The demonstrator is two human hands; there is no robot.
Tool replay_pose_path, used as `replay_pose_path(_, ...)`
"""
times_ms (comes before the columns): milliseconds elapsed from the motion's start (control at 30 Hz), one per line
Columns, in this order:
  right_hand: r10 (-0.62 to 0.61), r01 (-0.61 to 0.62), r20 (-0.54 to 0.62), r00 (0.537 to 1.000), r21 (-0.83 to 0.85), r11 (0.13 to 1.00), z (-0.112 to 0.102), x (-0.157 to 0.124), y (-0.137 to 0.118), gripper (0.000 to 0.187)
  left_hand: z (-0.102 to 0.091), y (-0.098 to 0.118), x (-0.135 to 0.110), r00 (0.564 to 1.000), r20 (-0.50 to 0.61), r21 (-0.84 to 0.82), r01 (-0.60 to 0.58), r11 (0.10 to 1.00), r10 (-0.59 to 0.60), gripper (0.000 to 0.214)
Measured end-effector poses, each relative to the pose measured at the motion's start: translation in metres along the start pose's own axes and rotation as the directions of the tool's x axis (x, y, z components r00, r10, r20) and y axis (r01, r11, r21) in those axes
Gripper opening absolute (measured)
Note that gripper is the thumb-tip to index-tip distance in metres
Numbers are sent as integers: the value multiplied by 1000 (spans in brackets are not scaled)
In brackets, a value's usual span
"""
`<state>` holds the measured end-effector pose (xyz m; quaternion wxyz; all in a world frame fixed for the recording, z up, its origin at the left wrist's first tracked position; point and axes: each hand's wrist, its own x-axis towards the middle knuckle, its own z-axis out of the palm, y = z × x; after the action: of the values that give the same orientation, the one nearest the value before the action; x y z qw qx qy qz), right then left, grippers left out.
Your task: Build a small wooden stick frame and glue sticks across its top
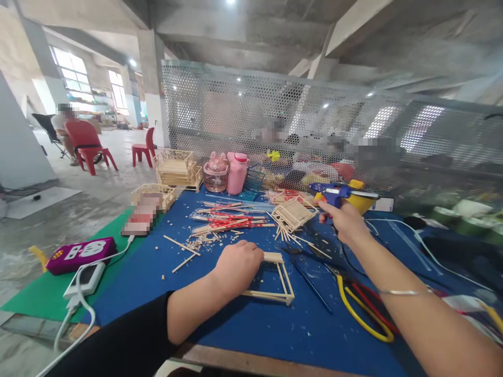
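My left hand (239,266) is closed at the far left corner of a small frame of wooden sticks (290,285) lying on the blue table mat. It hides that part of the frame, and its fingertips are mostly out of sight. Raised over the right side of the mat, my right hand (349,224) grips a blue glue gun (334,195) with yellow parts. A slatted piece made of sticks (293,213) rests on loose sticks beyond the frame. To the frame's right lie scissors (365,309) with yellow and red handles and a dark pen-like tool (312,285).
Bundles of sticks in red-marked wrappers (231,222) and wood scraps (204,240) lie on the mat. Stacked stick frames (176,170), a pink bottle (237,174) and a perforated metal screen (236,104) stand behind. At left are a phone (142,217) and white cables (80,285).
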<state>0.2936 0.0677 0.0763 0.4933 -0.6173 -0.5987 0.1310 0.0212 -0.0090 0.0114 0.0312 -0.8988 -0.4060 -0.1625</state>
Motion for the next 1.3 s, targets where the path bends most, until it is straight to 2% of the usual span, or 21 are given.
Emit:
replay_pose_path(100,30,-36,132,991,42,998,-18,-36,-12,37,-2,1,-1,1000,6,-16,9,1000,-9,19)
replay_pose_path(200,45,-37,227,973,-39,999,-36,-76,-23,31,-3,1,-2,1000,9,-41,21,999,-21,20)
replay_pose_path(367,127,-90,300,946,-134,987,-52,-124,-30,47,0,1,-2,996,-39,-86,72,994,-75,44)
replay_pose_path(467,162,-110,312,936,-180,978,-55,-139,-27,52,-4,-4,-2,979,-127,-169,140,976,-163,42)
replay_pose_path(567,174,-92,326,929,-249,964,-56,-147,-26,52,-11,-22,-2,889,-224,-258,340,904,-399,35)
replay_pose_path(633,150,-49,334,931,-294,955,-54,-150,-28,47,-12,-39,-2,829,-230,-296,440,848,-510,35)
replay_pose_path(700,117,2,346,931,-324,946,-52,-152,-31,43,-10,-57,-1,794,-206,-338,490,803,-572,32)
replay_pose_path(833,79,48,373,924,-317,947,-45,-152,-32,39,0,-75,-1,796,-155,-377,500,779,-586,31)
replay_pose_path(967,74,53,379,923,-314,948,-39,-150,-30,38,6,-68,1,803,-98,-419,502,757,-587,34)
replay_pose_path(1100,60,72,378,924,-324,943,-35,-147,-29,36,7,-59,2,832,-30,-450,483,751,-553,35)
replay_pose_path(1300,18,128,382,924,-354,926,-35,-147,-30,35,8,-58,2,854,16,-452,470,758,-520,34)
